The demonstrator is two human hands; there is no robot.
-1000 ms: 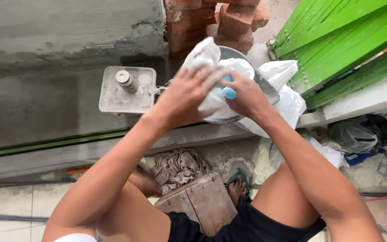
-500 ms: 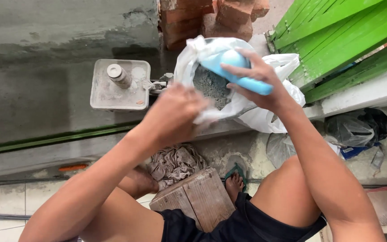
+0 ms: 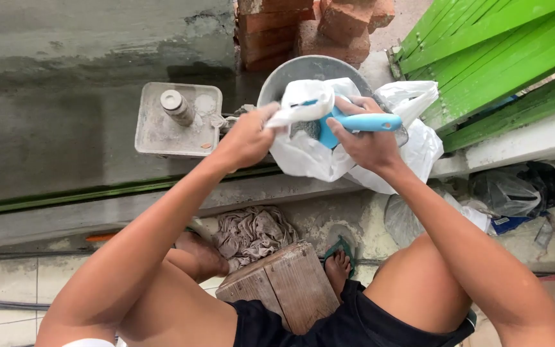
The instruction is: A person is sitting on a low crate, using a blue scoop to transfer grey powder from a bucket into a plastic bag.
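Observation:
My left hand [image 3: 246, 136] pinches the rim of a white plastic bag [image 3: 309, 154] and holds it open in front of me. Grey powder shows inside the bag. My right hand [image 3: 364, 138] grips the light blue handle of a scoop [image 3: 354, 123], whose head is down in the bag's mouth. Just behind the bag sits a round grey metal bowl [image 3: 303, 69], partly covered by the bag and a second white bag [image 3: 412, 122].
A square grey tray [image 3: 155, 128] with a small cylinder [image 3: 176, 106] stands to the left on the concrete ledge. Red bricks [image 3: 303, 26] are stacked behind the bowl. Green boards [image 3: 496, 58] lean at the right. A crumpled rag [image 3: 248, 231] and wooden block [image 3: 287, 286] lie by my feet.
The bag has been pulled lower and wider open by my left hand. My right hand turned the scoop, so the handle now points right and the head dips into the bag.

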